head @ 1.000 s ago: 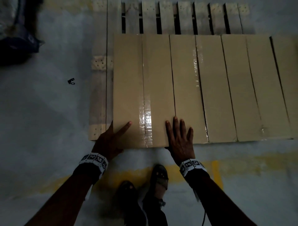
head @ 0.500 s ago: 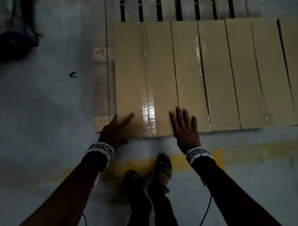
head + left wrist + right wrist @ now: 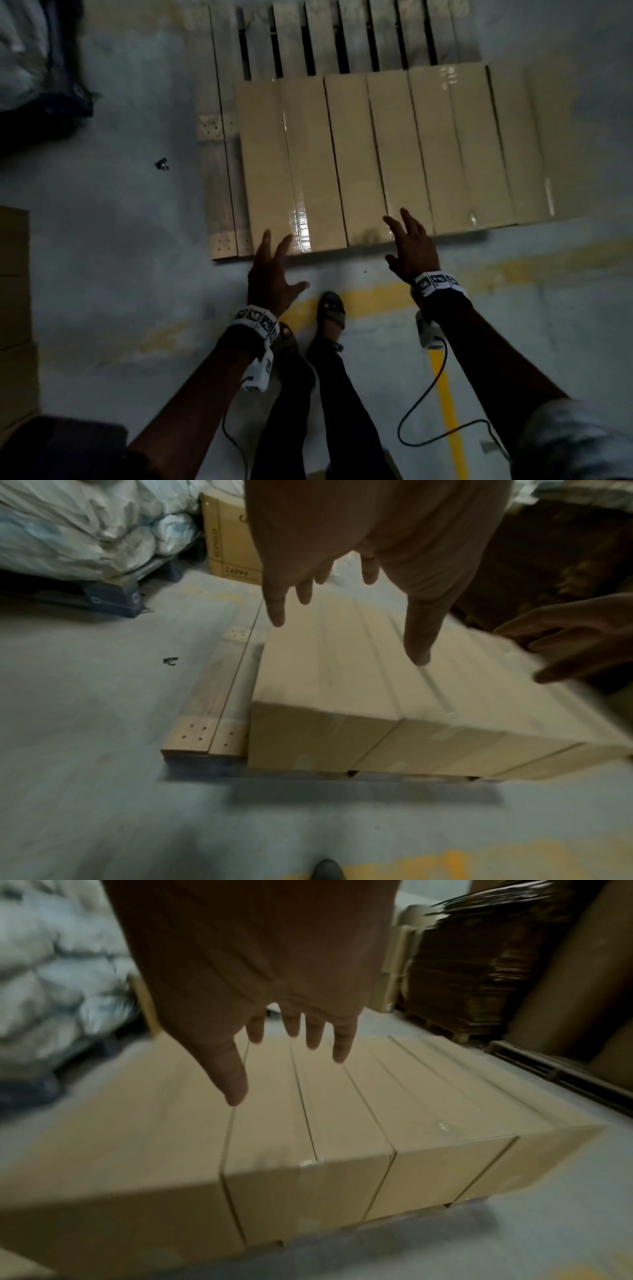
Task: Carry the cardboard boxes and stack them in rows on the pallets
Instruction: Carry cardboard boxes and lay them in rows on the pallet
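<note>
Several long tan cardboard boxes (image 3: 376, 154) lie side by side in one row on a wooden pallet (image 3: 219, 178); bare slats (image 3: 318, 34) show beyond them. The leftmost box (image 3: 287, 164) has shiny tape along its top seam. My left hand (image 3: 281, 263) hovers with spread fingers just off that box's near end, holding nothing; the left wrist view shows it (image 3: 346, 610) above the box top (image 3: 342, 674). My right hand (image 3: 404, 240) is also spread and empty over the near ends of the neighbouring boxes, its fingers (image 3: 339, 1047) clear of the cardboard (image 3: 308, 1123).
More cardboard boxes (image 3: 13, 308) stand at the left edge. White sacks (image 3: 20, 51) lie far left, and a small black clip (image 3: 161, 163) is on the grey floor. A yellow line (image 3: 376, 298) runs under my sandalled feet (image 3: 330, 308). Flattened cardboard (image 3: 479, 974) is stacked to the right.
Both hands were pressing flat on the near end of the leftmost box; they have lifted off and drawn back toward me. The view has pulled back and tilted.
</note>
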Demonstrator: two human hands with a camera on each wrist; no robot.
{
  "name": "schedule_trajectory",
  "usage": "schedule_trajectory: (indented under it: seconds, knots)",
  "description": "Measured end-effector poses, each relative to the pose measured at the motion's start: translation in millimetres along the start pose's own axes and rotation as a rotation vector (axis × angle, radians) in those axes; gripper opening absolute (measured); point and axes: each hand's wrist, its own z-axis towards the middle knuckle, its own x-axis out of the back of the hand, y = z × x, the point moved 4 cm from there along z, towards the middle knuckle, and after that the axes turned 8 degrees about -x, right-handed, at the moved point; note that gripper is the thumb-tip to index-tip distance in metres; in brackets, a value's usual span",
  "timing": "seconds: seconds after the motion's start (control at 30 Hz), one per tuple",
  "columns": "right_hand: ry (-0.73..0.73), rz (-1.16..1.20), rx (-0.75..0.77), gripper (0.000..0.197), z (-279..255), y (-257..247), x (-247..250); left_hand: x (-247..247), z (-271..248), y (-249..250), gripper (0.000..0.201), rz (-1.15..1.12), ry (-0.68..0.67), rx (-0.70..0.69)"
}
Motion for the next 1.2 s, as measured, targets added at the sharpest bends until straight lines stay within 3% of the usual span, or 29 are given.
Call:
schedule_trajectory:
  seconds: [0.13,0.27,0.47,0.6,0.7,0.83,1.03,1.2]
  knots:
    - [0.032,0.127,0.012,0.077,-72,-10,48,46,-46,51,0.089,-0.035,0.024,-0.043]
    - [0.076,0.280,0.028,0.072,-147,-21,70,71,-80,85,0.073,-0.057,-0.076,-0.087]
    - [0.142,0.491,-0.034,0.068,-234,-21,87,102,-114,151,0.060,-0.029,-0.168,-0.277]
    - [0.277,0.615,-0.168,0.066,-290,5,110,97,-137,214,0.058,-0.025,-0.245,-0.443]
    - [0.384,0.670,-0.257,0.065,-336,31,115,84,-158,262,0.044,-0.113,-0.233,-0.591]
    - [0.464,0.725,-0.407,0.063,-410,64,98,55,-200,314,0.033,-0.176,-0.245,-0.760]
    - [0.621,0.815,-0.686,0.063,-553,93,45,-2,-293,364,0.041,-0.077,-0.498,-0.964]
    - [0.762,0.910,-0.945,0.062,-680,70,-21,-33,-403,366,0.045,0.061,-0.694,-1.180]
